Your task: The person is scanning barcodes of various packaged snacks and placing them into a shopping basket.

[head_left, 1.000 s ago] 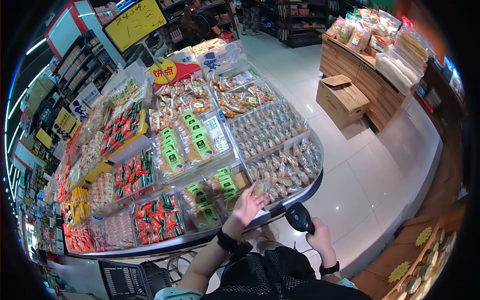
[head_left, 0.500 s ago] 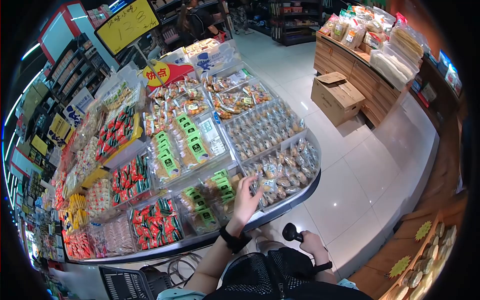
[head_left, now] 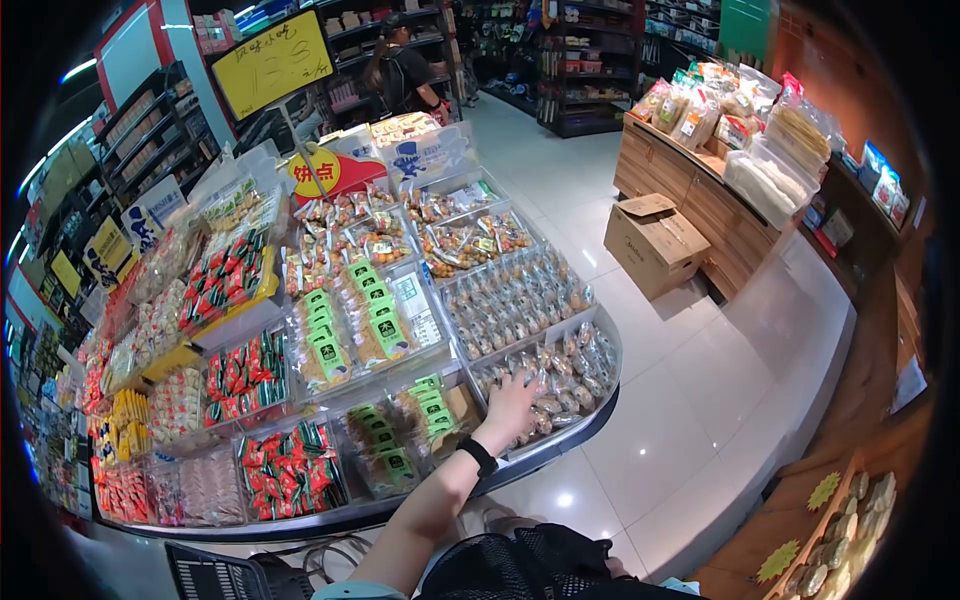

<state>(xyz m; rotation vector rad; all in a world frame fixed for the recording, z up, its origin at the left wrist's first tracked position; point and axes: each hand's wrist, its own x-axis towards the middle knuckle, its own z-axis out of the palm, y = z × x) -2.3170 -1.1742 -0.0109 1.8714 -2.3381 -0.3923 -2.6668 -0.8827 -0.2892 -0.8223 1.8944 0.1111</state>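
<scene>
My left hand (head_left: 511,408), with a black band on its wrist, lies over the front corner bin of the display stand. Its fingers are spread on the small clear-wrapped pastries (head_left: 565,400) and close on nothing that I can make out. Just left of it are packs with green labels (head_left: 432,412) in a neighbouring bin. Behind it, rows of wrapped pastries (head_left: 515,300) fill another bin. My right hand is out of view.
A cardboard box (head_left: 655,245) stands on the floor beside a wooden counter (head_left: 665,170) piled with bagged goods. A yellow price sign (head_left: 270,65) rises over the stand. A person (head_left: 405,75) stands at the back. A dark basket (head_left: 215,575) is at lower left.
My left hand has come down from above the bin's edge onto the wrapped pastries. My right hand, which held a black handled object, has left the view. The camera view has shifted.
</scene>
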